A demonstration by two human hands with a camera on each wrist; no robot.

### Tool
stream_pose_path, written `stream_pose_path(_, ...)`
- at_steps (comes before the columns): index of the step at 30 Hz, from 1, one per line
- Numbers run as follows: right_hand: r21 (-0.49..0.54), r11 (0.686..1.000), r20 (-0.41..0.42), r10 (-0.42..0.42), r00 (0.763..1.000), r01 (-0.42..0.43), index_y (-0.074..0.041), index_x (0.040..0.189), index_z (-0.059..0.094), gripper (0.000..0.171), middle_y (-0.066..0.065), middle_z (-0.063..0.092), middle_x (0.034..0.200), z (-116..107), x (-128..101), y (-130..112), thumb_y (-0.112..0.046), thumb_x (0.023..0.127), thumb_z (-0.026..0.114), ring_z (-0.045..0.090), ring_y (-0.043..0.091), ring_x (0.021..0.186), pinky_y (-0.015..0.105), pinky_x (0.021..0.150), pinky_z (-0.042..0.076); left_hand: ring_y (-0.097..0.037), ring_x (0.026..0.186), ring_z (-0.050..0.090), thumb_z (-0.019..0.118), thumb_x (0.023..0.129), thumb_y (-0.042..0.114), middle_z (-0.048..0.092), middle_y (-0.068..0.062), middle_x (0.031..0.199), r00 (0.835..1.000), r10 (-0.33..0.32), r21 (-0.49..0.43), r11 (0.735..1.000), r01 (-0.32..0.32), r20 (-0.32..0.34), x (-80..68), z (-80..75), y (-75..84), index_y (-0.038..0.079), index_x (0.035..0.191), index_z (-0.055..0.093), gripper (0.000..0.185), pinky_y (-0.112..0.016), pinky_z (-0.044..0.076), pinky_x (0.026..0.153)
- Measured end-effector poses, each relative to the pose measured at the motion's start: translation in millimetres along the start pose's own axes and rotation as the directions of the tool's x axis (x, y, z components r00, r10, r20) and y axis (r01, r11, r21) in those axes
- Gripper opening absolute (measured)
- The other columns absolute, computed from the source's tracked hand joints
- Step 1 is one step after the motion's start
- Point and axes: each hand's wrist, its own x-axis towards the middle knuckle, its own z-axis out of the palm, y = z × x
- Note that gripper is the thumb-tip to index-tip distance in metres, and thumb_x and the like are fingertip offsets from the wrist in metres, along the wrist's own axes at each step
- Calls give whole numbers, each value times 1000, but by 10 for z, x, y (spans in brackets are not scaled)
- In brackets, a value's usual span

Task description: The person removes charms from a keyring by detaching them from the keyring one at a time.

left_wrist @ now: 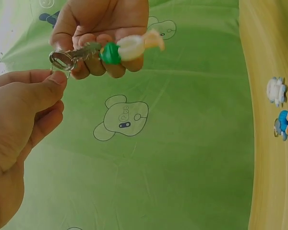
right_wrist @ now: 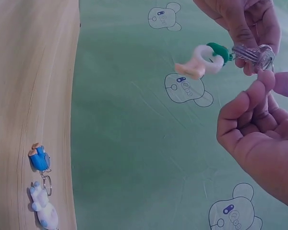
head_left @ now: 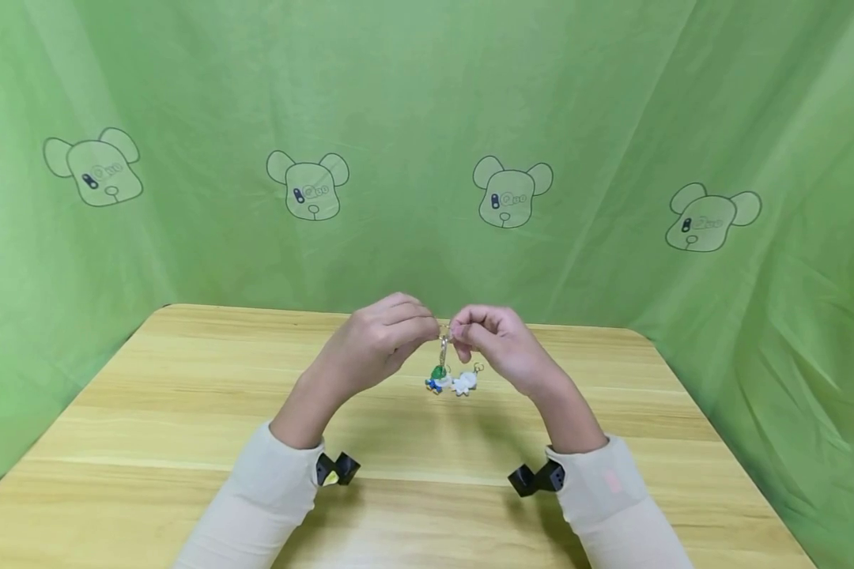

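Observation:
A silver key ring (left_wrist: 62, 60) is held up between my two hands. My left hand (head_left: 380, 344) pinches its edge between thumb and forefinger. Opposite it, my right hand (head_left: 501, 348) grips the ring with thumb and fingertips. From the ring hang silver metal links (right_wrist: 247, 53), too blurred to make out fully. At their lower end dangles a small figure charm (right_wrist: 204, 62), green on top, white in the middle and peach at the bottom. The fingers partly cover the ring.
On the wooden table (head_left: 185, 395), beyond the dangling charm, lie a blue figure keychain (right_wrist: 39, 158) and a white one (right_wrist: 43, 208), side by side. A green curtain (head_left: 413, 95) with bear-face drawings encloses the table's back and sides.

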Motion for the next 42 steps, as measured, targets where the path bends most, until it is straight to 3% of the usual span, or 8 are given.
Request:
stream_pose_path(4,-21,1000,36,5,999,-4,3,96,65,17,8,61,80,-18,-6,-2,-7,103,52,57,19,74,31,75,52,-23,97,70,75,88,-5,74,-9,99,1000,-28,-48,998,28,-1,-1,4,9,0,98,74,11,-22,53,95)
stream_pose_path(8,-65,998,69,17,997,-13,1,99,67,17,11,61,82,-24,-15,-20,-10,104,55,58,21,77,30,73,51,-21,91,69,74,88,-6,74,-8,95,997,-77,-85,993,76,-9,0,1,21,0,96,74,10,-21,55,86)
stream_pose_path(17,-162,987,54,20,998,-11,-8,104,68,15,12,63,85,-18,-45,-74,-19,105,57,60,31,81,32,73,51,-18,83,67,72,88,-5,74,-8,90,992,-124,-93,988,121,-27,-8,-2,2,-1,93,73,7,-21,55,76)
stream_pose_path(24,-224,971,25,-84,996,87,-5,107,67,9,9,65,85,21,-79,-143,-10,102,62,63,28,78,31,70,55,-18,81,67,72,88,-5,75,-8,88,983,-175,-76,982,171,-53,5,-24,9,0,92,73,6,-20,55,77)
stream_pose_path(27,-283,946,3,-165,986,159,-5,106,68,7,3,66,82,81,-87,-169,-7,99,65,61,21,72,30,64,52,-18,80,68,73,87,-4,75,-7,87,979,-192,-67,980,188,-63,8,-32,14,1,91,73,6,-21,56,76)
stream_pose_path(34,-460,837,-44,-356,933,298,-6,102,71,6,-8,69,79,224,-65,-164,-5,97,69,61,11,69,26,61,51,-17,77,67,70,89,-3,75,-6,84,971,-219,-68,975,213,-96,13,-37,18,2,89,73,6,-22,56,73)
stream_pose_path(42,-496,807,-78,-410,909,321,-5,101,73,6,-7,69,76,280,-40,-117,-3,96,69,62,10,69,26,60,52,-17,75,66,70,88,-2,75,-6,83,963,-248,-89,967,239,-104,17,-48,28,2,88,73,5,-24,57,70)
